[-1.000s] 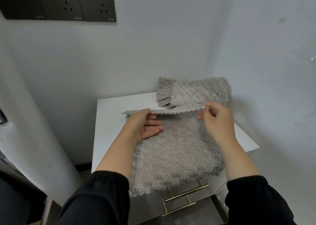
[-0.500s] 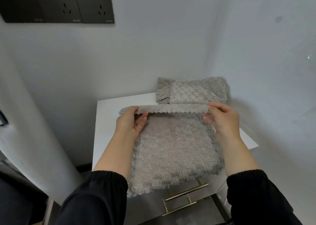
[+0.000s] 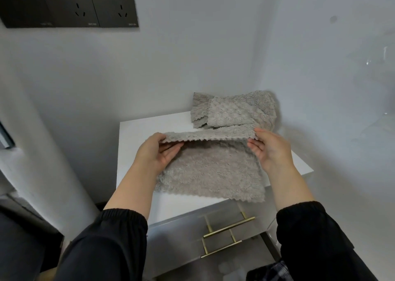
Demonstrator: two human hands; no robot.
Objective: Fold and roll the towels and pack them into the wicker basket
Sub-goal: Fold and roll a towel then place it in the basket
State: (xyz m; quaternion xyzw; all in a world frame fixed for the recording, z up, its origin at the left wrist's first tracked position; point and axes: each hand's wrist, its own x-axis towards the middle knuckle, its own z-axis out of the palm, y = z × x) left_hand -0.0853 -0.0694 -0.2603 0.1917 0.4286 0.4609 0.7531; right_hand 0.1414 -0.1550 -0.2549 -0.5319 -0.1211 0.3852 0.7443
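A beige fluffy towel (image 3: 213,171) lies spread on the white cabinet top (image 3: 141,131). Its far edge is lifted off the surface. My left hand (image 3: 158,152) pinches the left corner of that raised edge, thumb on top. My right hand (image 3: 269,150) pinches the right corner the same way. A second beige towel (image 3: 233,114) lies crumpled at the back right of the cabinet, against the wall. No wicker basket is in view.
The cabinet stands in a corner between two white walls. Drawer fronts with brass handles (image 3: 228,227) face me below the top. Dark wall sockets (image 3: 70,2) sit high on the left. A dark checked cloth (image 3: 269,272) shows at the bottom.
The towel has slid away from me, so its near edge no longer hangs over the front. Both hands have moved farther apart along the raised edge.
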